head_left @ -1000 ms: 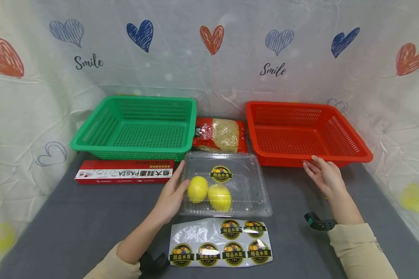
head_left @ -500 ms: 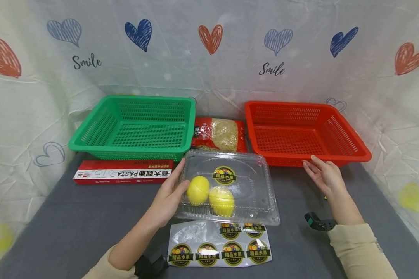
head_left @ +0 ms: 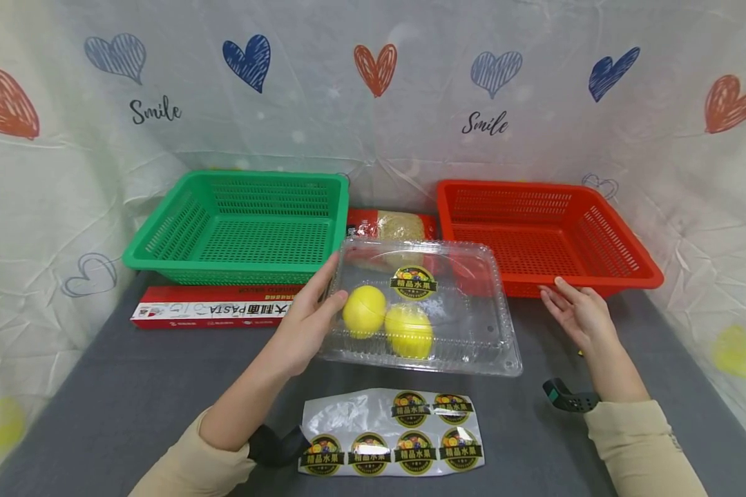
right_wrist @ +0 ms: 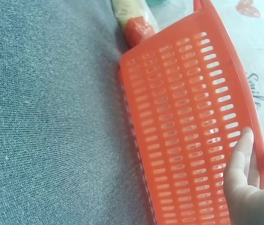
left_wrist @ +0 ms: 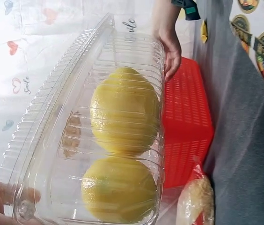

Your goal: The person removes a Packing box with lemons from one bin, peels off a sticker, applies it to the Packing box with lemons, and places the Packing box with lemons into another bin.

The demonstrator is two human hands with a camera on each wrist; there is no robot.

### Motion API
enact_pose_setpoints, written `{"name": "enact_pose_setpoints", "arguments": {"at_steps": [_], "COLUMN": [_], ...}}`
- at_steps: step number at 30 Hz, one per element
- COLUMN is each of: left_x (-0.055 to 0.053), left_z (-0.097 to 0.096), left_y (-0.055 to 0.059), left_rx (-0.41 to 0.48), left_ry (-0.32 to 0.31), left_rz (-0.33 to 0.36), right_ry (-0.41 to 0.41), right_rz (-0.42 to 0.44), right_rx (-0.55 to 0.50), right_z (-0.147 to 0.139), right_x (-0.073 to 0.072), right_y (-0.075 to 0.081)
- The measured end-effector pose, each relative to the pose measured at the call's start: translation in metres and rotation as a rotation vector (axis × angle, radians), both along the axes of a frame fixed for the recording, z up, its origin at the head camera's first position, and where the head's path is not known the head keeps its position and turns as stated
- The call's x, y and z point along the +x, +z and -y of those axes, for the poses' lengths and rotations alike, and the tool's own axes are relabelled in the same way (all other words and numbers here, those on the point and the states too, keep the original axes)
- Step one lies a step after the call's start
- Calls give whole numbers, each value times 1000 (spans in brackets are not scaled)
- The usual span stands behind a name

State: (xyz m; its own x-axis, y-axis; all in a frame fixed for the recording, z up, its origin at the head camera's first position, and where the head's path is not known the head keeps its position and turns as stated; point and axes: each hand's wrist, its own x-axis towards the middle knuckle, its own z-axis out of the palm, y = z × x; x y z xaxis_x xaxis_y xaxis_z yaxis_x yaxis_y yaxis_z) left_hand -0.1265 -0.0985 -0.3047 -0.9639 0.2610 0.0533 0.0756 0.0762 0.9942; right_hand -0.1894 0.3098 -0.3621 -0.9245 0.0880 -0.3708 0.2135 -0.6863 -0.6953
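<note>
My left hand [head_left: 304, 323] grips the left edge of a clear plastic clamshell box [head_left: 469, 307], raised above the table and tilted. Inside lie two lemons [head_left: 364, 312], side by side toward the near left. A round black-and-gold fruit sticker [head_left: 414, 281] is on its lid. In the left wrist view the lemons [left_wrist: 125, 112] show through the ribbed wall. My right hand [head_left: 581, 314] holds the front rim of the red basket [head_left: 628, 282]; in the right wrist view the thumb is over the rim and the fingers [right_wrist: 239, 159] lie beneath it against the slotted wall.
A green basket [head_left: 236, 265] stands at the back left, with a red-and-white pasta box [head_left: 211, 314] before it. Between the baskets lies a red packet [head_left: 400, 224], partly behind the clamshell. A sticker sheet [head_left: 348, 414] lies in front. A black wrist strap [head_left: 568, 397] circles near my right wrist.
My left hand has lifted the clamshell box off the table and carried it rightward and toward the red basket, over the packet in view. The right hand stays at the basket rim.
</note>
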Motion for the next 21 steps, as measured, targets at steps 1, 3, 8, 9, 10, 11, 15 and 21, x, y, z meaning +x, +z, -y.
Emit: {"name": "enact_pose_setpoints", "arguments": {"at_steps": [1,3,8,9,10,11,15,21], "left_x": [-2,-6,-20,-24,-28,-32,-46,-59], "left_z": [-1,-5,-19,-22,-25,-28,-41,-58], "left_y": [3,8,17,18,18,18,19,20], "left_rx": [3,15,27,19,17,18,12,17], "left_ry": [-2,1,10,12,12,11,19,50], "left_rz": [-5,-17,-59,-75,-89,-99,-125,-96], "right_ry": [4,11,31,35,38,39,40,45], "right_rz": [-5,-12,-28,-30,-30,-29,-22,-41], "right_rx": [-6,-22,-29,-26,-23,-22,-22,-57], "right_z": [0,-1,-1,-1,-1,-2,-2,-2], "right_x": [0,1,1,1,1,1,2,1], "right_y": [0,0,0,-1,-1,-1,-2,-2]}}
